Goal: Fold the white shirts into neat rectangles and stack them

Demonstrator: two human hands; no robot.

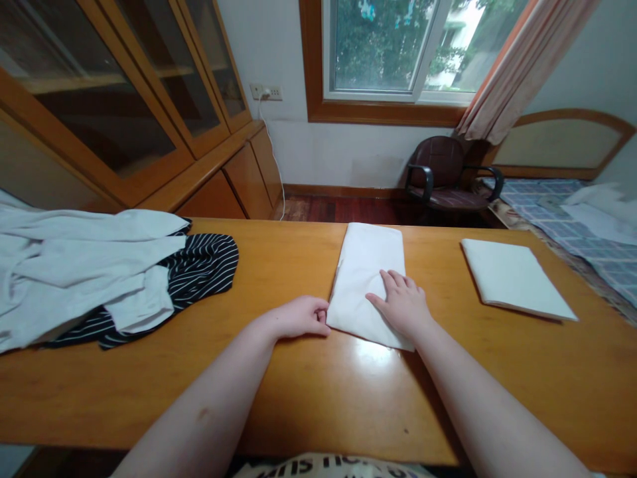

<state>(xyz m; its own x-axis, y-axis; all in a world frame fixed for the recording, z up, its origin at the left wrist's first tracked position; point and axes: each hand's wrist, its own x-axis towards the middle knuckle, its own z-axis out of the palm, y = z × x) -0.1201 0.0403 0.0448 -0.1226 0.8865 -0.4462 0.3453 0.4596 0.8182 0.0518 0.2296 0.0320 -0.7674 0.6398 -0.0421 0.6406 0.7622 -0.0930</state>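
Note:
A white cloth [365, 265], folded into a long narrow rectangle, lies in the middle of the wooden table [279, 392]. My right hand [402, 304] rests flat on its near half, fingers stretched out and apart. My left hand [301, 317] sits at the cloth's near left corner, fingers curled and pinching the edge of the cloth.
A pile of white garments [74, 269] over a black striped one [202, 265] covers the table's left end. A second folded white cloth [515, 277] lies at the right. Beyond the table stand a wooden cabinet [149, 113], a dark armchair [448, 176] and a bed [582, 226].

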